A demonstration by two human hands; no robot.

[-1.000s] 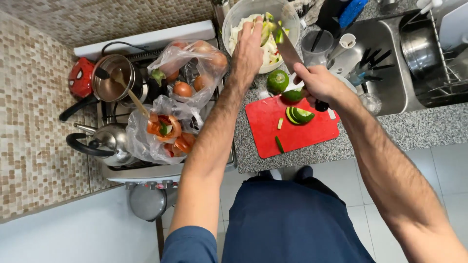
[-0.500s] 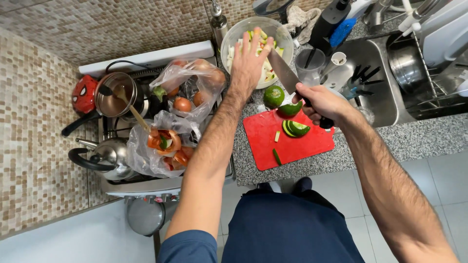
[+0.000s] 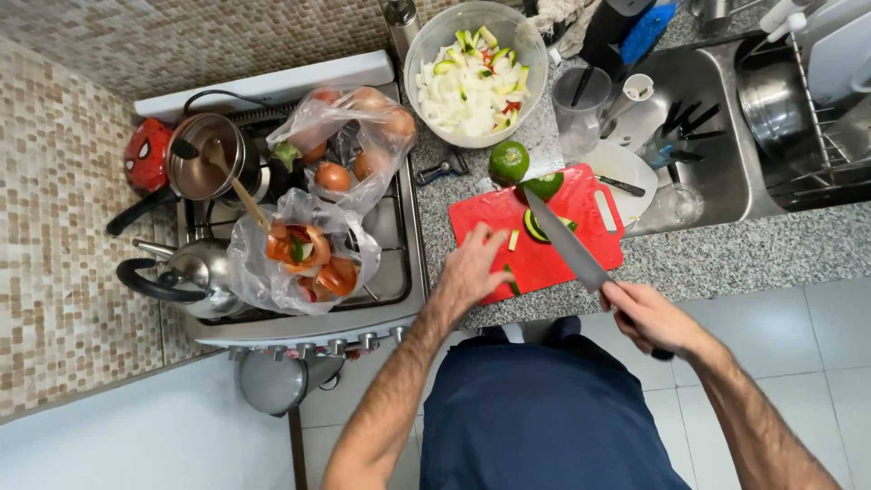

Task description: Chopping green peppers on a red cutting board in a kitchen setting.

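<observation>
My right hand (image 3: 655,318) grips the dark handle of a large kitchen knife (image 3: 564,243), whose blade reaches over the red cutting board (image 3: 590,249) toward sliced green pieces (image 3: 542,186). My left hand (image 3: 470,267) rests with fingers spread on the board's near left edge, close to a thin green strip (image 3: 513,240). A whole green lime (image 3: 509,161) sits just beyond the board. Behind it stands a clear bowl (image 3: 532,41) of chopped white and green vegetables.
A stove (image 3: 399,272) on the left carries a saucepan (image 3: 205,169) with a wooden spoon, a kettle (image 3: 186,272) and two plastic bags of vegetables (image 3: 304,249). A measuring jug (image 3: 579,113), a white plate (image 3: 626,168) and a sink (image 3: 717,136) with dishes lie right.
My left hand has pulled back from the bowl to the cutting board's near edge. My right hand has drawn the knife back toward me, away from the bowl.
</observation>
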